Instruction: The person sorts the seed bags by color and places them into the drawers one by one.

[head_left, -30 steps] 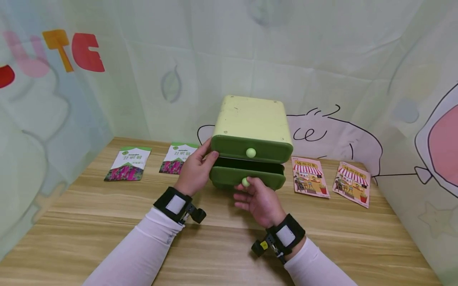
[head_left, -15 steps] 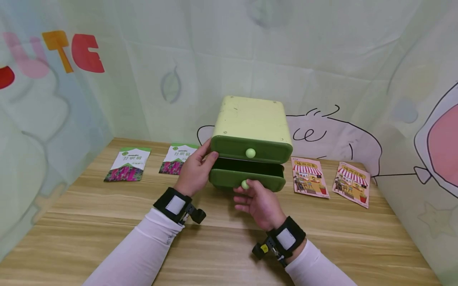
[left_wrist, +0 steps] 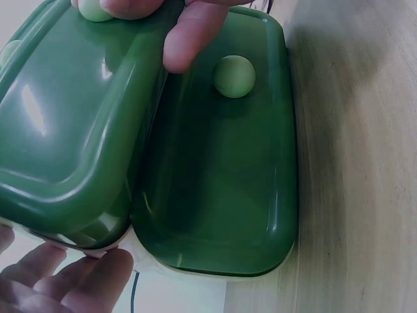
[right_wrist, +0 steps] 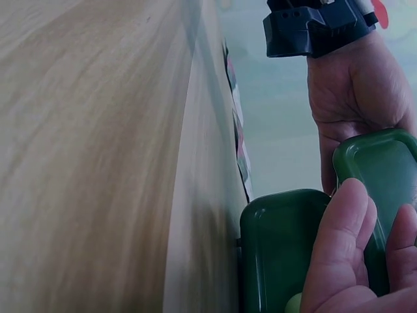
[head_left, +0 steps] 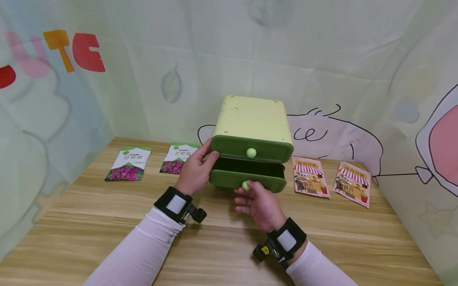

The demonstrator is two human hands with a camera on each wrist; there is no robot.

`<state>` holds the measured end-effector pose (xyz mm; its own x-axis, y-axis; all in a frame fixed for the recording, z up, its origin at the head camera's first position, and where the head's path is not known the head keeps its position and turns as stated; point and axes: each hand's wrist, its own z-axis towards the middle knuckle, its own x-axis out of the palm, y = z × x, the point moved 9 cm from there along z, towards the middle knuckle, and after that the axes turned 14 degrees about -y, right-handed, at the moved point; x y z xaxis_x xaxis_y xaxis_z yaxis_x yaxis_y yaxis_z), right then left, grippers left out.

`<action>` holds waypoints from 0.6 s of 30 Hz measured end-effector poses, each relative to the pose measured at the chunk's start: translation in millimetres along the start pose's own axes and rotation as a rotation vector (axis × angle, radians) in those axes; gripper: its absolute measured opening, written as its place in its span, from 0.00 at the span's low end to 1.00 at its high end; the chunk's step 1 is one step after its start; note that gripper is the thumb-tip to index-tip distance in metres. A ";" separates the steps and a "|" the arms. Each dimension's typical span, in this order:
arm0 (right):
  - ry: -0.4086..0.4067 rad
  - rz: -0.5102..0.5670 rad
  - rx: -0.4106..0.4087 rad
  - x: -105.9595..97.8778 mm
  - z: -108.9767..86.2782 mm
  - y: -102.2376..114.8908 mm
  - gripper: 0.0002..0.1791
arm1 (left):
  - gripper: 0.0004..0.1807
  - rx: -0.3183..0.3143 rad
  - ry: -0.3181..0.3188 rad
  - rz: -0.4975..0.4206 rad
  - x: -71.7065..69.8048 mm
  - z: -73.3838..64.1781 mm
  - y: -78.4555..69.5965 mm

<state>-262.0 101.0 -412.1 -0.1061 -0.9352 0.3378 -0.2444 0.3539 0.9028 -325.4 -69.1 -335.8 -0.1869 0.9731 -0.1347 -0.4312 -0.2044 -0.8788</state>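
cabinet (head_left: 254, 119) on surface (head_left: 222, 250), middle drawer (head_left: 228, 179) part-out | left hand (head_left: 195, 172) half-closed round cabinet side | right hand (head_left: 264, 204) pinching knob (head_left: 245, 185), other fingers loose — tug too hard, cabinet could tip forward

pale-yellow cabinet (head_left: 254, 119), upright near back edge of tabletop (head_left: 222, 250), green-fronted, round knobs (head_left: 251, 153), middle drawer (head_left: 227, 178) partly out, top drawer (head_left: 230, 145) and bottom drawer (left_wrist: 215, 176) closed

Room lies along the right edge of the desk (head_left: 375, 242), in front of the pink packets (head_left: 310, 177); the cabinet (head_left: 255, 115), lower drawer (head_left: 226, 178) jutting, blocks the back edge's middle.
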 end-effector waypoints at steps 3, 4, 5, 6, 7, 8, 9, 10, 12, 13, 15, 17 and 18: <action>0.005 -0.003 -0.001 0.2 -1.2 -0.1 0.15 | 0.24 -0.005 0.000 -0.003 0.0 0.1 0.1; 0.006 -0.001 0.000 0.2 -1.6 -0.3 0.15 | 0.23 -0.006 0.000 -0.004 0.0 0.1 0.2; 0.006 -0.001 0.000 0.1 -2.0 -0.4 0.15 | 0.23 -0.008 0.000 -0.005 0.0 0.1 0.4; 0.006 -0.001 -0.001 0.0 -2.3 -0.4 0.15 | 0.24 -0.009 0.001 -0.005 0.1 0.1 0.7; 0.006 0.000 0.000 -0.1 -2.7 -0.4 0.15 | 0.24 -0.011 0.002 -0.005 0.2 0.0 0.9; 0.005 0.001 0.000 -0.2 -3.1 -0.5 0.15 | 0.24 -0.011 0.003 -0.005 0.3 0.0 1.0; 0.004 0.003 0.000 -0.3 -3.4 -0.6 0.15 | 0.24 -0.010 0.004 -0.004 0.4 0.0 0.9; 0.003 0.005 0.000 -0.3 -3.7 -0.6 0.15 | 0.24 -0.005 0.004 -0.005 0.3 0.0 0.6; 0.001 0.008 -0.003 -0.4 -4.5 -0.7 0.15 | 0.24 -0.003 0.005 -0.004 0.3 0.0 0.5; 0.000 0.010 -0.005 -0.4 -4.9 -0.7 0.14 | 0.24 0.000 0.005 -0.004 0.2 0.0 0.2; -0.001 0.015 -0.007 -0.5 -5.7 -1.0 0.14 | 0.24 0.007 0.003 -0.005 -0.1 0.2 -0.3; -0.004 0.014 -0.009 -0.8 -6.5 -1.4 0.13 | 0.24 0.006 0.004 -0.007 -0.3 0.1 -0.1; -0.005 0.014 -0.009 -1.0 -7.0 -1.6 0.13 | 0.24 0.005 0.005 -0.009 -0.3 0.0 -0.1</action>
<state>-254.8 101.2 -412.0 -0.1141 -0.9301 0.3492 -0.2342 0.3668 0.9003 -325.3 -69.4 -335.6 -0.1787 0.9754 -0.1291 -0.4376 -0.1963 -0.8775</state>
